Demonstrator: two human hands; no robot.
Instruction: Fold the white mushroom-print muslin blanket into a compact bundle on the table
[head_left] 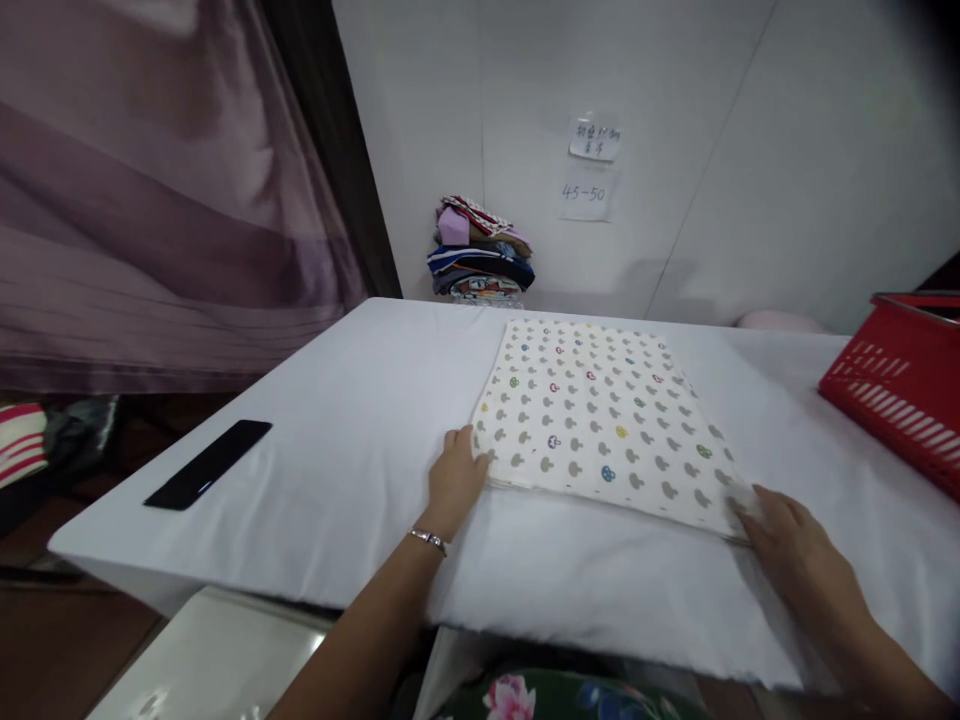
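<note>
A white cloth point(592, 420) printed with small grey and coloured mushrooms lies folded flat on the white-covered table. At its near left corner, my left hand point(456, 480) has closed its fingers on the edge, thumb on top. My right hand point(795, 540) pinches the near right corner, which looks slightly lifted and blurred. Between the two hands the near edge runs fairly straight and shows more than one layer.
The table point(360, 400) has a black flat object point(210, 465) at its left and a red plastic basket point(900, 380) at its right. Behind the far edge rises a stack of folded clothes point(484, 250). A purple curtain point(165, 200) hangs at left; a white stool point(217, 655) stands below.
</note>
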